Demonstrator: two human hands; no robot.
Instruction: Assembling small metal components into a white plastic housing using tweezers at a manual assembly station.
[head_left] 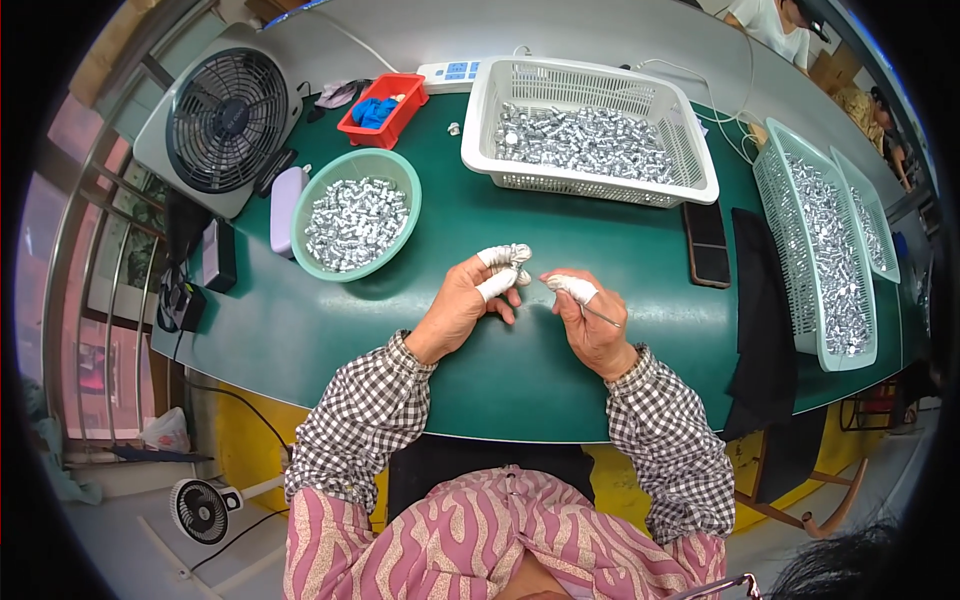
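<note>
Over the green table (500,385), my left hand (465,303) pinches a small silvery metal part (523,276) between fingertips wrapped in white tape; the fingers hide most of it. Close to its right, my right hand (594,325) is closed round a thin metal rod-like tool (603,318), whose shaft sticks out past the palm. White tape covers fingers of this hand too. The tool's tip is too small to make out. Beyond my hands stands a white plastic basket (590,187) with many small silvery metal parts. A light green bowl (408,240) of similar parts sits to the left.
Pale green baskets (800,300) of metal parts line the right side, by a black cloth (752,330) and a phone (706,245). At the back left are a box fan (225,120), a red tray (405,97) and a power strip (448,76). A small fan (200,510) stands below.
</note>
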